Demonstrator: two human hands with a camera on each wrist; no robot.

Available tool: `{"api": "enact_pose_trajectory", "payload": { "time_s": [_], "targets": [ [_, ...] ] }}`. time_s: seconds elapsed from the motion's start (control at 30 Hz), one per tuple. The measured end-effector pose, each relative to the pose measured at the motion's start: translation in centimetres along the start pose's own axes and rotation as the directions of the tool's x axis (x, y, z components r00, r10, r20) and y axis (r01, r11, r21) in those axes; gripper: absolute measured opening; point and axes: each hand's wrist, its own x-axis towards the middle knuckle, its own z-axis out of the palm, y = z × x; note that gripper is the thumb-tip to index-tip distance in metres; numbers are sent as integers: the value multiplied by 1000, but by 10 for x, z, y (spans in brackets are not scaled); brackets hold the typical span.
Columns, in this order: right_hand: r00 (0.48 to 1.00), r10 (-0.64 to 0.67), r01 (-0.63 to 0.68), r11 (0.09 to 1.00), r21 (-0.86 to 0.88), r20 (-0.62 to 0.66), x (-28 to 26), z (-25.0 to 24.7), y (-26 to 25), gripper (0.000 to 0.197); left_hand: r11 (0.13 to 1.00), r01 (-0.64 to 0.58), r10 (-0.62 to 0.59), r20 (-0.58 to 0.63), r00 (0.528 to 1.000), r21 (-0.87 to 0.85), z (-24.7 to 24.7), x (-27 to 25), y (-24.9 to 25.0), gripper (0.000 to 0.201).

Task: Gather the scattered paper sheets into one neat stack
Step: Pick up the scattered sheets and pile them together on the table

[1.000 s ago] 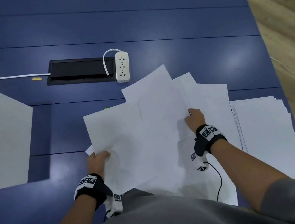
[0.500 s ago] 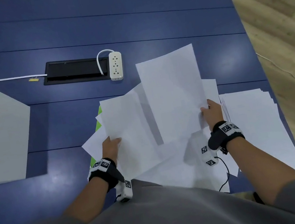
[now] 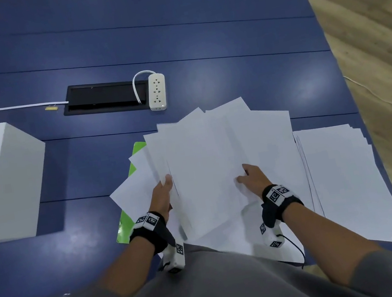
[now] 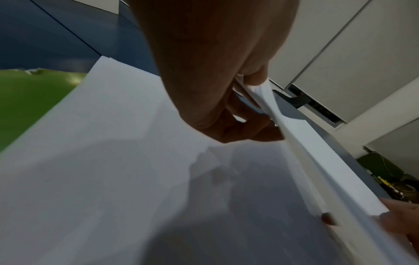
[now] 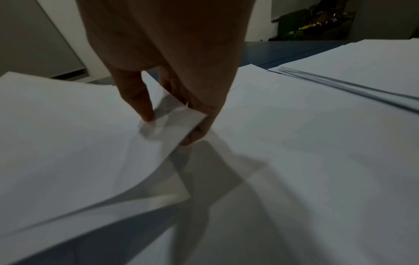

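White paper sheets (image 3: 207,162), fanned over the blue table (image 3: 197,43) between my hands, are pinched at their left edge by my left hand (image 3: 163,197) and at their right by my right hand (image 3: 252,177), with a neater paper stack (image 3: 347,179) just to the right.

No legible txt; wrist bands (image 3: 148,220) show only b/w marker patterns.
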Motion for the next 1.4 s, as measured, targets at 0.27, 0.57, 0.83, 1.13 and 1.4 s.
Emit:
{"api": "enact_pose_trajectory", "payload": {
  "time_s": [0.27,0.57,0.83,1.13,1.4],
  "targets": [
    [995,-17,13,999,43,96,-9,-10,13,28,954,-180,191,-22,981,241,14,2,-12,29],
    [985,-24,-33,945,327,170,-24,-46,43,52,967,-199,171,174,970,157,42,-2,-2,25],
    [991,44,-108,827,552,127,-26,-79,85,61,967,-121,13,428,904,224,96,-7,10,53],
    [961,155,-21,864,504,-227,-49,-145,135,36,769,-247,13,371,929,590,199,-9,-14,37],
    [912,137,-2,944,330,-387,-54,-214,184,33,663,-170,-192,385,903,729,296,32,-84,68]
  ]
}}
